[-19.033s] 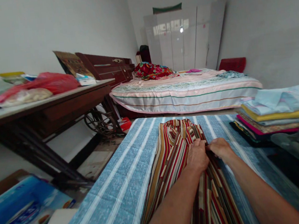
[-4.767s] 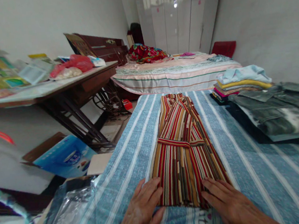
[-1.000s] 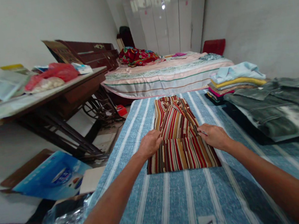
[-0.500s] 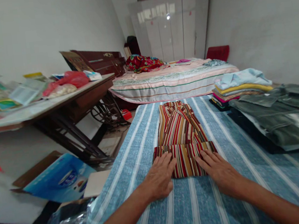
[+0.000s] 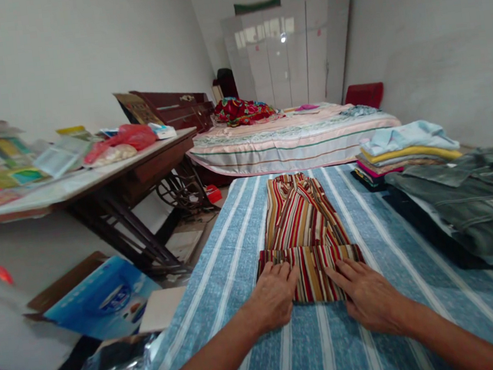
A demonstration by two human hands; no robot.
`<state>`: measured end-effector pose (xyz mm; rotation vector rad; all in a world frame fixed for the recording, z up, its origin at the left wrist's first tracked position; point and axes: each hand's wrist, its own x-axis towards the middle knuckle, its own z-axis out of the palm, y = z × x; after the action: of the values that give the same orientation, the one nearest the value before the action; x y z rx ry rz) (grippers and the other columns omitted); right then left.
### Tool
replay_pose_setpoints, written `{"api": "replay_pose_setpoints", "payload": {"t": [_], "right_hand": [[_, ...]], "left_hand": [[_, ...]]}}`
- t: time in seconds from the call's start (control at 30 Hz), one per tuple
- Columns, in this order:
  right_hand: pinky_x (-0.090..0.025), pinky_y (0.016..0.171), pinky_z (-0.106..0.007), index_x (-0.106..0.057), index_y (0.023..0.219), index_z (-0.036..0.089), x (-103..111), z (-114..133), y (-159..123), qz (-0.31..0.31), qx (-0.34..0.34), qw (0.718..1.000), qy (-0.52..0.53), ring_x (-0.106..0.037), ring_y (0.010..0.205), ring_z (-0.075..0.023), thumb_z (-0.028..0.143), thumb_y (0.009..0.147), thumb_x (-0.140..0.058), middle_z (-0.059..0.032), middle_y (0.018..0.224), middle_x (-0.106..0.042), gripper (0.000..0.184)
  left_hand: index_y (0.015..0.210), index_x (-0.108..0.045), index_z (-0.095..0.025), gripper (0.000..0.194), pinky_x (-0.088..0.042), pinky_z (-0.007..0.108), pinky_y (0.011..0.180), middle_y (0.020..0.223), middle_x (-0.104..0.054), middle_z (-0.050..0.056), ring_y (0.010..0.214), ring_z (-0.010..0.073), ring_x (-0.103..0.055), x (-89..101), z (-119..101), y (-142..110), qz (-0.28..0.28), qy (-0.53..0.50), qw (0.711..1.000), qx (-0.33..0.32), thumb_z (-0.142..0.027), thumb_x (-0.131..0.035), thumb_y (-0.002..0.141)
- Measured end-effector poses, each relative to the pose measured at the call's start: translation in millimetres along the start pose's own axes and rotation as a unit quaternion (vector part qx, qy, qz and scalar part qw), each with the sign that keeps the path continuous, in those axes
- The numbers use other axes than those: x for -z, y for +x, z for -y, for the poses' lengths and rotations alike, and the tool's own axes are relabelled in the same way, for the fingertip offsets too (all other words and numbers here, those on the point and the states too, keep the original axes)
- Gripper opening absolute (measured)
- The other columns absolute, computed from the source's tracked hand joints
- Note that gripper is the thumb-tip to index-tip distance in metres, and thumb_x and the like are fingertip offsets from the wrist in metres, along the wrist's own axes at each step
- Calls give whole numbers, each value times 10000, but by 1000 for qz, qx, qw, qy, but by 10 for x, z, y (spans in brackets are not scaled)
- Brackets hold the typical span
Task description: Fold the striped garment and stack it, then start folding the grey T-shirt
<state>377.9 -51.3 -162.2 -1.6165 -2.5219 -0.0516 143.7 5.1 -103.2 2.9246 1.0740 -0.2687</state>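
Observation:
A garment with red, tan, black and white stripes (image 5: 301, 217) lies lengthwise before me, its near end folded over into a flat band. On the left part of that band rests my left hand (image 5: 274, 294), palm down, fingers slightly bent on the cloth. My right hand (image 5: 368, 293) lies on the band's right part with its fingers spread a little. Both hands are open; the left thumb is mostly hidden. Under the garment is a blue, white-striped cover (image 5: 225, 306).
To the right are a stack of folded clothes (image 5: 407, 155) and a dark green denim garment (image 5: 466, 201). A cluttered sewing-machine table (image 5: 138, 169) stands left, above a blue box (image 5: 108, 296). Behind is a bed (image 5: 295, 144).
My fingers have gone from lying flat to slightly bent on the folded band. The whole scene sits a little lower and further right as the view shifts. The garment's fold looks the same.

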Motion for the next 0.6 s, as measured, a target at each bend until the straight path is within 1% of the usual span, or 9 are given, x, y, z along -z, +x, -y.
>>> {"api": "replay_pose_setpoints", "payload": {"t": [0.07, 0.17, 0.23, 0.3, 0.43, 0.53, 0.6], "right_hand": [[-372, 976, -473, -421, 1371, 148, -2, 15, 13, 11, -1, 1000, -16, -442, 1204, -337, 154, 732, -505, -190, 1295, -498, 644], [-391, 953, -461, -436, 1360, 143, -17, 45, 55, 31, -13, 998, -47, -460, 1184, -345, 98, 729, -480, -192, 1291, -504, 634], [-413, 928, -438, -439, 1356, 143, -15, 59, 104, 43, -23, 997, -55, -494, 1146, -329, 61, 731, -455, -185, 1263, -530, 631], [-427, 905, -402, -464, 1333, 137, 11, 59, 163, 52, -41, 997, -46, -531, 1098, -297, 43, 757, -416, -173, 1198, -577, 585], [-431, 881, -331, -538, 1230, 128, 127, 25, 258, 61, -84, 995, 2, -589, 996, -232, 77, 805, -384, -129, 1044, -651, 455], [-437, 865, -343, -553, 1201, 131, 193, 4, 271, 58, -90, 994, 16, -595, 974, -238, 109, 800, -403, -115, 1030, -656, 430], [-432, 875, -360, -554, 1207, 120, 186, -1, 252, 50, -81, 995, 12, -579, 1000, -250, 107, 798, -395, -125, 1060, -645, 439]], "left_hand": [[1354, -297, -91, 674, -282, 480, 1037, 1272, -461, 190, 1198, 303, -434, 15, -3, -12, 12, 2, 1000, -1, -188, -485, 714], [1375, -260, -103, 718, -288, 478, 1035, 1290, -442, 185, 1212, 302, -417, 71, -25, -25, 36, 1, 999, 0, -190, -492, 701], [1386, -243, -109, 740, -289, 485, 1035, 1297, -436, 182, 1216, 305, -412, 110, -46, -24, 48, -5, 999, 7, -188, -491, 692], [1391, -238, -109, 753, -281, 504, 1036, 1306, -428, 184, 1215, 312, -411, 126, -62, -22, 52, -14, 998, 22, -209, -492, 689], [1377, -273, -111, 722, -268, 521, 1034, 1295, -443, 184, 1196, 313, -426, 61, -68, -21, 31, -28, 998, 37, -271, -487, 706], [1366, -295, -119, 679, -258, 509, 1037, 1282, -462, 176, 1188, 301, -436, -40, -75, -1, 3, -25, 998, 54, -286, -473, 732], [1360, -305, -112, 668, -252, 512, 1035, 1274, -469, 181, 1190, 303, -435, -99, -93, 30, -9, -13, 997, 69, -271, -476, 734]]}}
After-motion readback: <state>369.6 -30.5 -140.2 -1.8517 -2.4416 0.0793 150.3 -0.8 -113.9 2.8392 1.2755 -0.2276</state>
